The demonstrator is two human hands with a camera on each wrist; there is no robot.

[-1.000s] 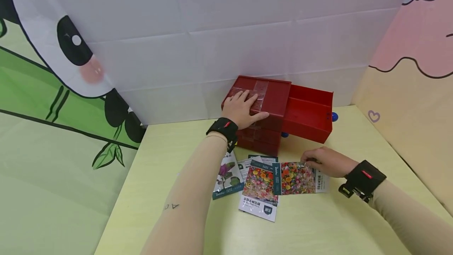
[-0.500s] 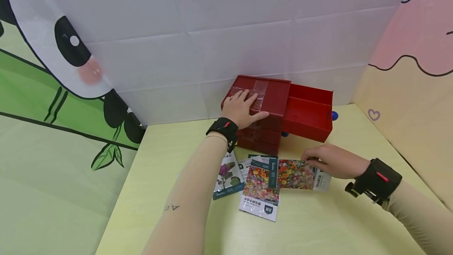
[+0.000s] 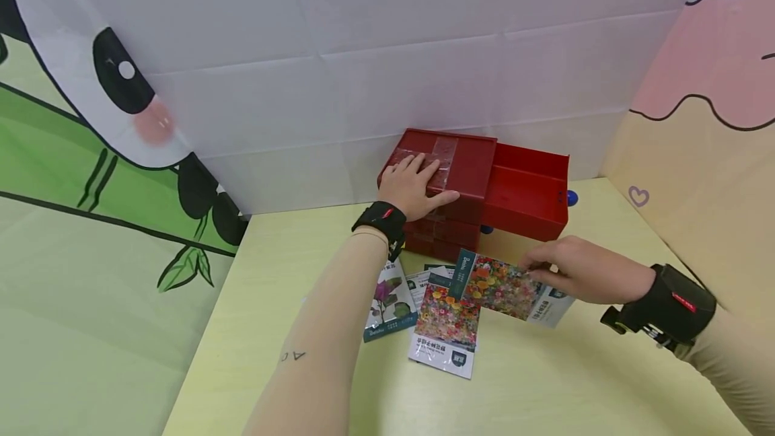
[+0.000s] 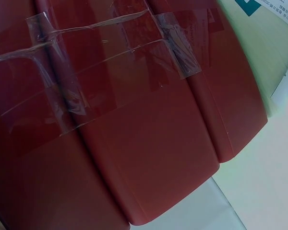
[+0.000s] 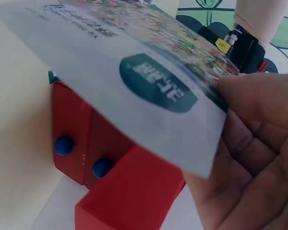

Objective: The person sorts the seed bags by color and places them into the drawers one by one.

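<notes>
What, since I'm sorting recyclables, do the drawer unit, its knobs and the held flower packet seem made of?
Drawer unit: probably plastic, satin, from its smooth rounded edges. Knobs: likely plastic, smooth, evenly blue; painted wood possible. Flower packet: perhaps coated paper or film, smooth, thin-edged.

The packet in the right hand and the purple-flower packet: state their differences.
The held packet is pinched by the right hand; the purple-flower packet lies on the table. The held packet pictures massed many-coloured blooms, the purple-flower packet a purple bloom. The left arm partly hides the purple-flower packet, not the held packet. Both have a teal end band.
</notes>
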